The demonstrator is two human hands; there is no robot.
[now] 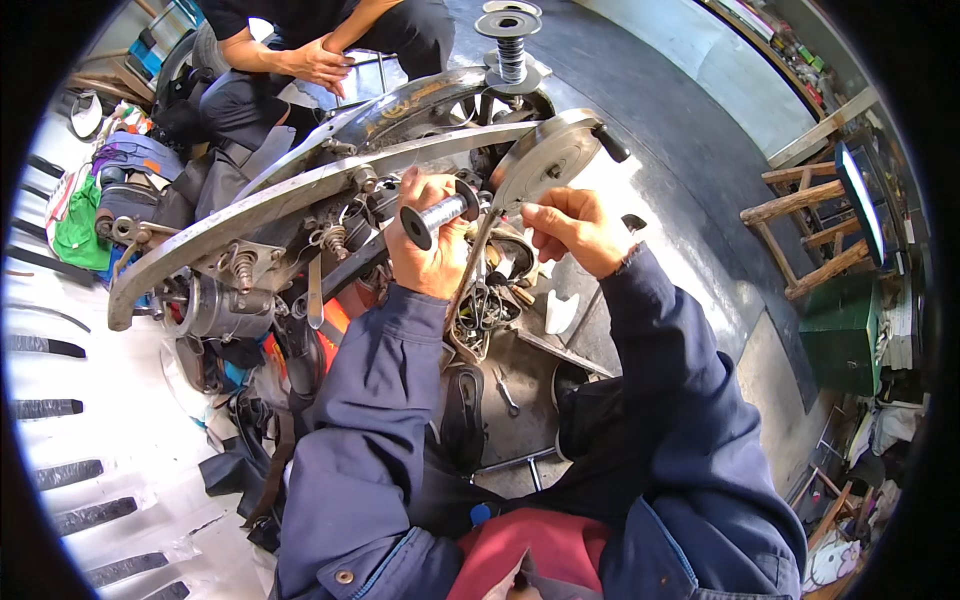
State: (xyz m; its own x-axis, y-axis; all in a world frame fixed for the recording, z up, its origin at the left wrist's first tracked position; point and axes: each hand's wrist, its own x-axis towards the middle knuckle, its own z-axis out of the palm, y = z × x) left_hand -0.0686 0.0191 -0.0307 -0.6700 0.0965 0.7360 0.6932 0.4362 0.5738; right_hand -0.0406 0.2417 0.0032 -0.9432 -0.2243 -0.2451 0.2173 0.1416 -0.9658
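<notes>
My left hand [425, 262] is closed round a spool of grey thread [442, 213] with black end discs, held tilted in front of the machine. To its right, my right hand [582, 232] is raised with thumb and forefinger pinched together; whatever lies between them is too fine to make out. Just beyond both hands stands a hand-cranked sewing machine with a long curved metal arm [300, 187]. Its round metal wheel [548, 160] carries a black crank knob [611, 143]. A second thread spool [511, 60] stands upright at the machine's far end.
A person [315, 65] sits across the machine, hands together. Below my hands sits a container of loose tools and parts [485, 305]; a wrench [507, 392] lies on the ground between my feet. Bags [140, 160] are piled left. A wooden stool [815, 225] and green box [840, 335] stand right.
</notes>
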